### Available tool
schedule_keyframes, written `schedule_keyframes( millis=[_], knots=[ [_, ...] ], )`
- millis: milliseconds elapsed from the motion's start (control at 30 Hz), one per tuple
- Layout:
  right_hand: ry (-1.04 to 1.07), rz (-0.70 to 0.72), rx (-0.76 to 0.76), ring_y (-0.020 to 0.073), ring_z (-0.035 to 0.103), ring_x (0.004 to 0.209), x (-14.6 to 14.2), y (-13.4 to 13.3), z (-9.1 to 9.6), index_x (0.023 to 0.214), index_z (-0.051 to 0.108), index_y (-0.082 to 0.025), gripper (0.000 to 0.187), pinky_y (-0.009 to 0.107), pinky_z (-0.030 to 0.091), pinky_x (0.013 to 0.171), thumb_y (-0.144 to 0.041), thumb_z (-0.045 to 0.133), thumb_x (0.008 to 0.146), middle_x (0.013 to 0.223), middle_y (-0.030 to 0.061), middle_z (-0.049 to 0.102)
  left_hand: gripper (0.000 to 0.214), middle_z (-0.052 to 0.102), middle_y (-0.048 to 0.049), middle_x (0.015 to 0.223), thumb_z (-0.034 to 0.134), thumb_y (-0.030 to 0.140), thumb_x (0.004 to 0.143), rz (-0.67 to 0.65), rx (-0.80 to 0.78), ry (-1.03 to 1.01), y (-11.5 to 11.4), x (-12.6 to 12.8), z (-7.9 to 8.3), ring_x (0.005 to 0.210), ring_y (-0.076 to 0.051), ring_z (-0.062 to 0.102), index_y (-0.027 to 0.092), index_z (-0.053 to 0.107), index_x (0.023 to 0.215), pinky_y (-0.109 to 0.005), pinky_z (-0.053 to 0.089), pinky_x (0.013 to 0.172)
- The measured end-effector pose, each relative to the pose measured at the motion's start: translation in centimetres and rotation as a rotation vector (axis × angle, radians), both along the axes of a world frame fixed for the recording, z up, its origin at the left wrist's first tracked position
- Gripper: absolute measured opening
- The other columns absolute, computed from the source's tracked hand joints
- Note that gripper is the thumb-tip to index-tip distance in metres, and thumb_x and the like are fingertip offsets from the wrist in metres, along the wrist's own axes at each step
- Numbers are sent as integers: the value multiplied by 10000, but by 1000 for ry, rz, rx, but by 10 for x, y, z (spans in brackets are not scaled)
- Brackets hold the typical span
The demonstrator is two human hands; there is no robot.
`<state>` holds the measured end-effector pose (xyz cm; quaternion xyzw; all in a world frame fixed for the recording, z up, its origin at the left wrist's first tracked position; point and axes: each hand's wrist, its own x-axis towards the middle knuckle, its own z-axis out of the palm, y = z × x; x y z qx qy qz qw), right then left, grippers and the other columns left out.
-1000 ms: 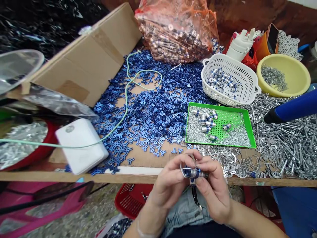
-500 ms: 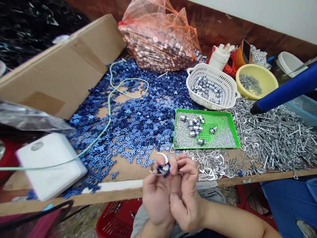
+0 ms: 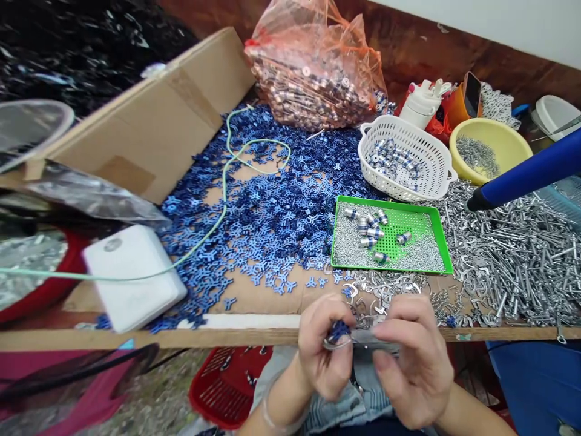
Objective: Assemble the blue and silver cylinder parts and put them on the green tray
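Note:
Above the table's front edge, my left hand is closed round a small blue-and-silver part. Blue prongs and a thin curved silver piece show between its thumb and forefinger. My right hand is just to the right, thumb and forefinger apart, the fingertips close to a blurred silver stretch between the hands. Whether they touch it I cannot tell. Behind the hands lie loose curved silver clips and a green tray with tiny metal bits and several blue-banded silver cylinders.
Blue three-armed pieces cover the table's middle. A white basket, yellow bowl and orange mesh bag stand behind. Metal pins are heaped right, below a blue pole. A white box sits left.
My hands have drawn apart, having been together with the part at the fingertips. The right hand has moved right and its fingers have spread. The view has swung left.

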<state>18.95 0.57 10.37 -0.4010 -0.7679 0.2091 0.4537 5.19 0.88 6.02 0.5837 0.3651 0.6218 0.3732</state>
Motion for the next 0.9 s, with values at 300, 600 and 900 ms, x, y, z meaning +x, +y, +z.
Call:
schedule_keyframes(
  millis=[300, 600, 900],
  knots=[
    [-46, 70, 19, 166, 444, 761, -1, -7, -6, 946, 553, -158, 160, 341, 384, 642, -199, 451, 831, 808, 32, 436, 119, 450, 12, 580, 414, 293, 844, 60, 253, 211, 6, 2, -6, 474, -117, 404, 184, 463, 833, -261, 316, 451],
    [443, -784, 289, 226, 499, 991, 53, 55, -5, 1121, 522, -235, 436, 470, 375, 937, -181, 636, 704, 1062, 59, 490, 97, 434, 15, 563, 404, 257, 831, -15, 159, 195, 5, -5, -16, 481, -122, 415, 184, 460, 798, -258, 317, 464],
    [534, -682, 160, 205, 571, 896, 95, 124, 17, 1056, 535, -238, 512, 433, 489, 860, -224, 737, 586, 994, 39, 556, 121, 431, 12, 599, 388, 278, 857, -106, 13, 229, 1, -3, -35, 514, -124, 433, 194, 459, 807, -253, 332, 489]
  ],
)
